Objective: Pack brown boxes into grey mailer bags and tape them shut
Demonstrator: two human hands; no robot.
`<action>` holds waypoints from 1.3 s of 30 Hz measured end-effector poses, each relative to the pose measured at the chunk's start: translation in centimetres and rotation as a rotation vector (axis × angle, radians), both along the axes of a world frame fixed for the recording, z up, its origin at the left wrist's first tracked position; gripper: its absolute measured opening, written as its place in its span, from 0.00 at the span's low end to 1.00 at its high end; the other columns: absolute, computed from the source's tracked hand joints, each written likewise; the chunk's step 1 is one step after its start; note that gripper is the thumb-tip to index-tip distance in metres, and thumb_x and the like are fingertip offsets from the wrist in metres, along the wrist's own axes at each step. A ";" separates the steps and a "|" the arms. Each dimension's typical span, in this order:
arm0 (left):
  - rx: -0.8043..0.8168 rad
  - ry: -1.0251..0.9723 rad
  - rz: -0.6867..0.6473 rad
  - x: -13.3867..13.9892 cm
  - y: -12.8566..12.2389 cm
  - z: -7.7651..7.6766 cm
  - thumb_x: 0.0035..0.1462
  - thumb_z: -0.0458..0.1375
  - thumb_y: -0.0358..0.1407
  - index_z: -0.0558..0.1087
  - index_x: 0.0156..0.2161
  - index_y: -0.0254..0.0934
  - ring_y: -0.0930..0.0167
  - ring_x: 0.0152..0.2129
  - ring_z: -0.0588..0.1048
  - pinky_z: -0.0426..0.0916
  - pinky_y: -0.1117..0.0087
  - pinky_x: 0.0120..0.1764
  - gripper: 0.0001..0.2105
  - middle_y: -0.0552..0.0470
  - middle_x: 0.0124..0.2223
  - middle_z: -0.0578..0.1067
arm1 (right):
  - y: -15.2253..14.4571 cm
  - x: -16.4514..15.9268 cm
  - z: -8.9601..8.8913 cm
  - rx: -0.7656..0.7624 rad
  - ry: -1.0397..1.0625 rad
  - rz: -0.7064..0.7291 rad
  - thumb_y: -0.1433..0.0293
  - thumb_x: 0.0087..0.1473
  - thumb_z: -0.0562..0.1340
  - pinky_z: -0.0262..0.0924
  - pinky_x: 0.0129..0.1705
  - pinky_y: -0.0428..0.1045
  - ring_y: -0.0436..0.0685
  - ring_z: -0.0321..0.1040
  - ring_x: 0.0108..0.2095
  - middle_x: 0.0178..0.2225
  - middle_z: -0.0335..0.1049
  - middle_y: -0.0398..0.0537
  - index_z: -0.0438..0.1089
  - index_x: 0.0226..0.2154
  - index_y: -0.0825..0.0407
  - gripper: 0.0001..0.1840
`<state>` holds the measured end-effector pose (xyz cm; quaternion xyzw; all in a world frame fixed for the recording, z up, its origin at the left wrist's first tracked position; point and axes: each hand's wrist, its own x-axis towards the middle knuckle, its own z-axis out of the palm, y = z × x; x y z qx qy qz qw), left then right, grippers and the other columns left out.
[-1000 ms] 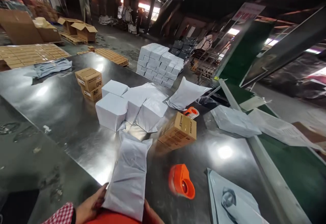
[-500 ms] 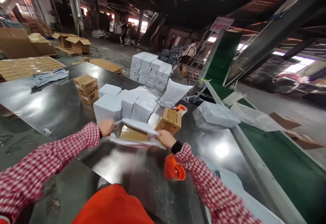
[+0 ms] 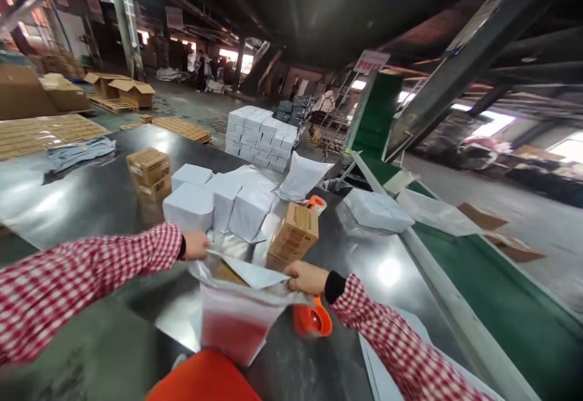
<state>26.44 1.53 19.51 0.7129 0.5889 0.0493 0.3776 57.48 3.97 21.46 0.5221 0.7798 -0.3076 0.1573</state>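
Warehouse, steel table [image 3: 91, 206]. Your left hand [image 3: 197, 246] and right hand [image 3: 306, 277] pinched mouth corners of grey mailer bag [image 3: 237, 319], raised above table edge, brown box [image 3: 230, 273] inside. Film likely slick, floppy, bottom-heavy; grip corners firmly.

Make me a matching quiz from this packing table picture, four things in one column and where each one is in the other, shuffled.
Things:
1. poly mailer bag
2. orange tape dispenser
3. stack of two brown boxes
4. tilted brown carton

Places:
A. far left part of the steel table
B. held open between the left hand and right hand
C. just beyond the right hand, beside the white parcels
D. under the right wrist

Pairs: 1-B, 2-D, 3-A, 4-C
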 end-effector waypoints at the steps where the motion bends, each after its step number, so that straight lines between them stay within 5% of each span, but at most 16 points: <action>1: -0.091 -0.009 -0.019 -0.1 0.0 -0.1 0.40 0.53 0.26 0.69 0.22 0.38 0.73 0.10 0.60 0.56 0.72 0.19 0.06 0.60 0.11 0.59 | -0.4 -0.1 0.0 0.000 0.002 0.024 0.80 0.42 0.59 0.51 0.26 0.44 0.49 0.60 0.23 0.19 0.63 0.40 0.68 0.23 0.54 0.07; 5: -0.427 -0.021 -0.039 -1.1 0.2 -1.2 0.38 0.52 0.29 0.70 0.28 0.40 0.72 0.07 0.55 0.54 0.73 0.14 0.09 0.61 0.09 0.57 | -2.2 0.0 -0.7 -0.126 -0.109 -0.052 0.81 0.46 0.56 0.51 0.23 0.43 0.47 0.58 0.18 0.17 0.59 0.37 0.65 0.23 0.53 0.09; 10: -0.535 -0.059 -0.143 -3.1 -0.2 -2.6 0.39 0.52 0.30 0.70 0.31 0.41 0.72 0.06 0.55 0.52 0.75 0.11 0.11 0.60 0.09 0.60 | -4.1 1.3 -2.8 -0.295 -0.036 -0.122 0.77 0.54 0.55 0.48 0.16 0.42 0.45 0.50 0.11 0.13 0.52 0.33 0.64 0.24 0.51 0.10; 14: -0.510 -0.162 -0.302 -6.4 1.1 -1.9 0.48 0.57 0.37 0.76 0.47 0.37 0.64 0.16 0.74 0.68 0.68 0.19 0.19 0.49 0.23 0.77 | -2.6 4.5 -3.0 -0.623 0.120 -0.112 0.68 0.55 0.60 0.56 0.18 0.43 0.49 0.62 0.15 0.17 0.67 0.40 0.75 0.36 0.54 0.09; 16: -0.281 -0.244 -0.375 -8.9 1.6 -2.2 0.50 0.60 0.40 0.72 0.58 0.37 0.55 0.39 0.81 0.75 0.60 0.39 0.29 0.39 0.47 0.81 | -0.7 5.5 -3.6 -0.510 0.278 -0.129 0.62 0.55 0.62 0.69 0.30 0.48 0.56 0.75 0.28 0.31 0.78 0.52 0.75 0.48 0.55 0.20; 18: 0.065 -0.255 -0.376 -10.9 0.8 -3.4 0.49 0.63 0.40 0.64 0.66 0.40 0.51 0.60 0.68 0.66 0.54 0.58 0.36 0.41 0.66 0.67 | 1.2 4.7 -5.1 -0.094 0.417 -0.104 0.60 0.58 0.61 0.68 0.52 0.55 0.63 0.74 0.50 0.50 0.75 0.62 0.70 0.57 0.55 0.27; 21: 0.322 -0.272 -0.302 -11.2 -3.0 -6.5 0.54 0.65 0.41 0.44 0.72 0.48 0.52 0.68 0.52 0.53 0.52 0.66 0.46 0.47 0.74 0.48 | 2.6 0.1 -8.6 0.311 0.483 0.150 0.63 0.59 0.62 0.46 0.69 0.64 0.69 0.48 0.69 0.67 0.54 0.67 0.59 0.65 0.59 0.35; 24: 0.382 -0.316 -0.279 -8.6 -6.7 -9.3 0.55 0.64 0.51 0.34 0.72 0.51 0.54 0.70 0.48 0.50 0.54 0.68 0.52 0.48 0.75 0.39 | 1.3 -4.9 -11.0 0.295 0.448 0.538 0.62 0.59 0.63 0.42 0.68 0.71 0.73 0.41 0.70 0.68 0.52 0.66 0.59 0.65 0.60 0.36; 26: 0.365 -0.340 -0.290 -6.7 -7.6 -9.9 0.59 0.60 0.53 0.35 0.72 0.52 0.56 0.70 0.47 0.50 0.54 0.68 0.47 0.48 0.75 0.39 | -0.4 -6.5 -11.5 0.238 0.483 0.739 0.61 0.63 0.58 0.39 0.70 0.69 0.68 0.41 0.71 0.67 0.56 0.61 0.58 0.65 0.57 0.32; 29: 0.301 -0.436 -0.404 -4.7 -6.9 -9.4 0.65 0.52 0.52 0.53 0.70 0.48 0.57 0.69 0.51 0.49 0.52 0.68 0.32 0.46 0.73 0.50 | -2.2 -6.8 -11.1 0.114 0.584 0.877 0.67 0.67 0.51 0.36 0.72 0.62 0.58 0.41 0.71 0.67 0.56 0.57 0.56 0.66 0.56 0.28; 31: 0.229 -0.496 -0.381 -3.8 -6.2 -8.8 0.65 0.48 0.55 0.70 0.60 0.43 0.57 0.62 0.65 0.55 0.53 0.65 0.27 0.42 0.63 0.70 | -2.3 -6.5 -10.6 0.038 0.659 0.830 0.69 0.66 0.50 0.38 0.71 0.59 0.57 0.45 0.70 0.66 0.58 0.57 0.59 0.64 0.55 0.26; 33: 0.109 -0.479 -0.192 -2.9 -5.9 -8.6 0.64 0.44 0.58 0.78 0.38 0.38 0.62 0.39 0.77 0.69 0.60 0.51 0.29 0.45 0.38 0.79 | -1.6 -5.6 -10.2 -0.110 0.750 0.756 0.65 0.64 0.51 0.44 0.69 0.57 0.60 0.55 0.66 0.61 0.67 0.59 0.69 0.57 0.56 0.24; 36: -0.008 -0.425 0.168 -1.7 -6.2 -9.6 0.59 0.44 0.64 0.61 0.21 0.39 0.72 0.20 0.60 0.60 0.70 0.26 0.31 0.56 0.21 0.59 | -0.7 -2.2 -10.1 -0.440 0.828 0.378 0.52 0.58 0.56 0.58 0.60 0.57 0.66 0.68 0.56 0.50 0.75 0.60 0.76 0.45 0.56 0.27; 39: -0.009 -0.482 0.370 -0.8 -6.9 -10.7 0.56 0.46 0.65 0.54 0.22 0.41 0.73 0.22 0.55 0.53 0.71 0.25 0.29 0.57 0.23 0.53 | -1.7 2.3 -10.7 -0.679 0.982 -0.234 0.36 0.48 0.56 0.61 0.56 0.60 0.69 0.70 0.53 0.49 0.74 0.62 0.74 0.48 0.53 0.42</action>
